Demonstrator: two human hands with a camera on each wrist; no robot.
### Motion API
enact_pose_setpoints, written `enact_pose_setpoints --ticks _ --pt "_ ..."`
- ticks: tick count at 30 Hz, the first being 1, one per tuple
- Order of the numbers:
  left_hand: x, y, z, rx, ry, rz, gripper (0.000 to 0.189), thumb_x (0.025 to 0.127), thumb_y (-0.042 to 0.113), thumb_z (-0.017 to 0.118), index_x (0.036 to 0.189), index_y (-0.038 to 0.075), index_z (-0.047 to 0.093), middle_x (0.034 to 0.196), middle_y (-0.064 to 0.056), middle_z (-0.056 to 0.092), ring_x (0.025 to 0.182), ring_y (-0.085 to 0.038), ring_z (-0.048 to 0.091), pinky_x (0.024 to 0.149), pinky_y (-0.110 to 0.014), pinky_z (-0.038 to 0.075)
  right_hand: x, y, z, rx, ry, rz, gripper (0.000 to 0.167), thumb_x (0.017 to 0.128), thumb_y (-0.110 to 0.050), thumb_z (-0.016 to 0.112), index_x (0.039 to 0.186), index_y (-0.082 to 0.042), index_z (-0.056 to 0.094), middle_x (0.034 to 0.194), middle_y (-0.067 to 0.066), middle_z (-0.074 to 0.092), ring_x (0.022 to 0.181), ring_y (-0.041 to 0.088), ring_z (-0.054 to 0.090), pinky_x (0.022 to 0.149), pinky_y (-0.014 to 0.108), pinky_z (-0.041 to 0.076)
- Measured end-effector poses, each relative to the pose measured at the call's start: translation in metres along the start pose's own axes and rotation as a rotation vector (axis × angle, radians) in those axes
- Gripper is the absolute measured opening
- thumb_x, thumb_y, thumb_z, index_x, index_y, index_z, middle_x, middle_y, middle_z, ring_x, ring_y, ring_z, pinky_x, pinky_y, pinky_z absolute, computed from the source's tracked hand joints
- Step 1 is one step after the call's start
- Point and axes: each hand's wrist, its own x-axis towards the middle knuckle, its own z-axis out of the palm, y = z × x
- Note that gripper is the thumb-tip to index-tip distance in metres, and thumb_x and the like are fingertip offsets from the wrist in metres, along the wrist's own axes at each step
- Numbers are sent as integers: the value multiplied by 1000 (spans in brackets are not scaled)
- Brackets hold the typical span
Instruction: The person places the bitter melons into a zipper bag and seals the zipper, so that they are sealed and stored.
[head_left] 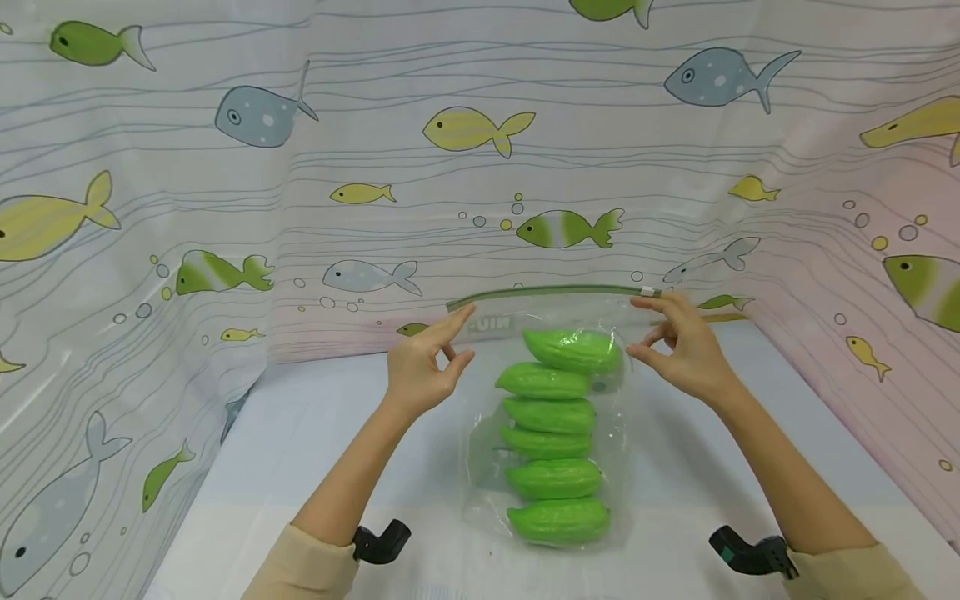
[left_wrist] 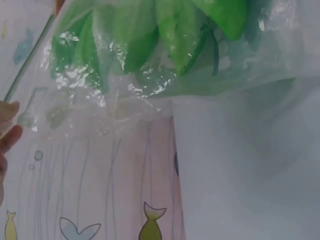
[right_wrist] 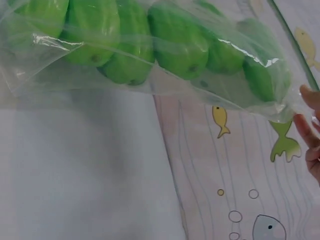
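Observation:
A clear bag [head_left: 480, 492] holds several bright green, ridged, pointed fruits [head_left: 551, 479] in a column. A green strip with a whitish slider [head_left: 647, 292] closes off its far end, which overlaps the patterned backdrop. My left hand [head_left: 427, 362] is at the bag's far left corner; its forefinger reaches the strip, and a gap shows between forefinger and thumb. At the far right corner, my right hand [head_left: 690, 350] likewise has thumb and forefinger apart. In both wrist views, the fingertips [left_wrist: 9, 111] and fingertips [right_wrist: 302, 120] come right up to the bag's edge.
A white table [head_left: 300, 433] lies under the bag. Round its back and sides hangs a fish-patterned sheet [head_left: 465, 208]. Black camera mounts [head_left: 382, 542] sit at both wrists, beside beige sleeves [head_left: 315, 562].

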Motion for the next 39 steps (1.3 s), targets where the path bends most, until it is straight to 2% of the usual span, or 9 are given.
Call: enact_pose_setpoints --ticks 3,6,10,15,19,22,26,34,39 --pt "-1 -4 3 122 24 38 60 76 15 81 133 18 61 123 0 66 70 -15 63 36 -20 30 0 4 3 -4 -4 5 69 71 10 79 133 -2 52 116 6 47 71 2 59 53 23 32" --pt "-1 -8 5 147 45 75 64 73 14 84 133 16 60 121 -2 66 92 -22 61 52 -28 46 0 6 5 -33 13 -7 70 69 10 80 132 -3 53 115 5 48 72 1 56 55 23 30" --pt "-1 -13 9 29 43 75 72 71 4 83 136 8 55 128 -8 62 110 -29 49 86 -43 45 0 8 7 -89 37 -43 71 67 11 81 131 -3 53 116 8 49 72 0 54 59 22 30" --pt "-3 -17 13 -208 -88 -26 84 77 -9 73 149 3 32 146 -16 37 124 -35 34 99 -47 40 -1 8 9 -142 36 -70 74 69 15 78 134 -4 49 121 14 47 68 11 60 52 16 35" --pt "-4 -20 16 -339 -252 -159 96 82 -15 66 156 13 10 156 -12 16 130 -33 38 90 -33 52 -1 8 10 -151 5 -58 76 72 16 75 138 -7 45 126 14 45 70 19 63 50 16 42" --pt "-5 -24 18 -357 -323 -230 102 83 -15 64 156 21 2 158 -10 7 102 -26 59 69 -24 57 0 12 12 -137 -32 -40 75 76 15 72 141 -8 44 132 13 43 72 21 63 50 19 46" --pt "-5 -31 24 -334 -353 -285 102 84 -14 63 156 21 -1 159 -9 6 73 -17 59 58 -22 55 3 22 18 -87 -65 -2 66 79 15 69 137 -9 48 134 14 43 73 24 64 52 21 48" --pt "-1 -50 43 -318 -440 -396 105 83 -6 69 156 19 -3 160 -12 1 86 -19 58 63 -25 54 8 47 37 -13 -121 128 24 84 12 65 104 -2 64 124 17 54 81 32 65 61 24 52" --pt "-5 -62 57 -376 -475 -454 104 82 -6 69 155 13 -2 160 -11 0 85 -19 51 65 -27 50 6 61 49 48 -199 269 20 91 3 61 109 -2 67 116 16 64 92 33 64 71 35 54"
